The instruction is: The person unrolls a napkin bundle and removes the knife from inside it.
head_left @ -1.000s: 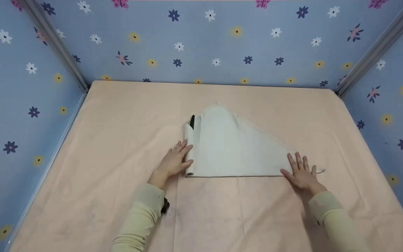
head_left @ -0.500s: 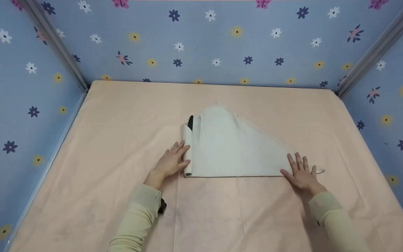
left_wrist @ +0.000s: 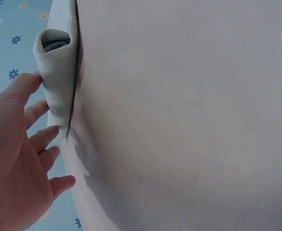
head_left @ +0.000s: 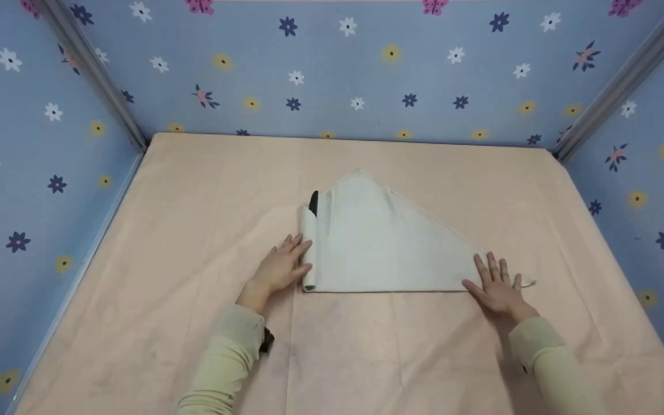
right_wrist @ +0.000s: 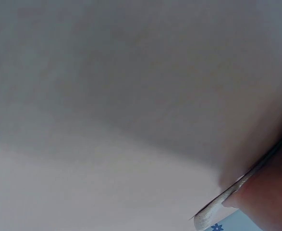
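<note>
A pale whitish cloth (head_left: 378,242) lies folded to a point at its far side, and its left end is turned into a narrow roll (head_left: 309,253). From the roll's far end sticks a slim black thing (head_left: 313,203); the rest of it is hidden inside. My left hand (head_left: 277,268) rests its fingers and thumb on the roll. In the left wrist view, fingertips touch the side of the roll (left_wrist: 59,79), whose near end shows grey layers within. My right hand (head_left: 498,291) presses spread fingers on the cloth's right corner, and the cloth's thin tip (head_left: 529,282) shows beyond it.
A peach cover (head_left: 222,184) with light creases spreads under the cloth. Blue flowered panels (head_left: 332,75) stand at the back and both sides, joined by grey corner posts (head_left: 626,80).
The roll and the black thing have shifted slightly left, together with my left hand. My right hand has stayed in place.
</note>
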A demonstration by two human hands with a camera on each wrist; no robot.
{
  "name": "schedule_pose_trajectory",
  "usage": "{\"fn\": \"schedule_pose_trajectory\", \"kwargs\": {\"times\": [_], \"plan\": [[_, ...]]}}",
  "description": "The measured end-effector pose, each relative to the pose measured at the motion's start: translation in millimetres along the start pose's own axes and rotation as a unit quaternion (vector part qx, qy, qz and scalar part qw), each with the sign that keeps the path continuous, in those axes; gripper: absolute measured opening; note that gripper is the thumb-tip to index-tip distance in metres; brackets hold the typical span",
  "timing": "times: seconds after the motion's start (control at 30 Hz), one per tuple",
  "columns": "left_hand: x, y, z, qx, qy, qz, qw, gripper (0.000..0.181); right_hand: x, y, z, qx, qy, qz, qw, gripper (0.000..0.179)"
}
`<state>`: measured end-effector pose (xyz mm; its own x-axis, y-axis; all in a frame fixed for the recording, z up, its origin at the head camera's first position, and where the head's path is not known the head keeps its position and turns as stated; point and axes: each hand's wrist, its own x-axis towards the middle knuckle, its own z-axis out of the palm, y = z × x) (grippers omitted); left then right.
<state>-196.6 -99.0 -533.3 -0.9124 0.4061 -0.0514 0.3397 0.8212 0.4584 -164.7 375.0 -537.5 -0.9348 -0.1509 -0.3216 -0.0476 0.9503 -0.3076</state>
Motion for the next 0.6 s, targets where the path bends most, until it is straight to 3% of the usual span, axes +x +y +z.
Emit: {"fn": "schedule_pose_trajectory", "kwargs": {"times": [0.3, 0.6], "plan": [[-0.2, 8.7, 2.6, 0.001, 0.006, -0.035, 0.9994, 0.054, 0.3, 0, 0, 0.004, 0.001, 0.0, 1.0, 0.078], [3.7, 18.7, 10.7, 0.0, 0.042, -0.049, 0.998, 0.054, 0.7, 0, 1, 0.001, 0.002, 0.0, 1.0, 0.078]]}}
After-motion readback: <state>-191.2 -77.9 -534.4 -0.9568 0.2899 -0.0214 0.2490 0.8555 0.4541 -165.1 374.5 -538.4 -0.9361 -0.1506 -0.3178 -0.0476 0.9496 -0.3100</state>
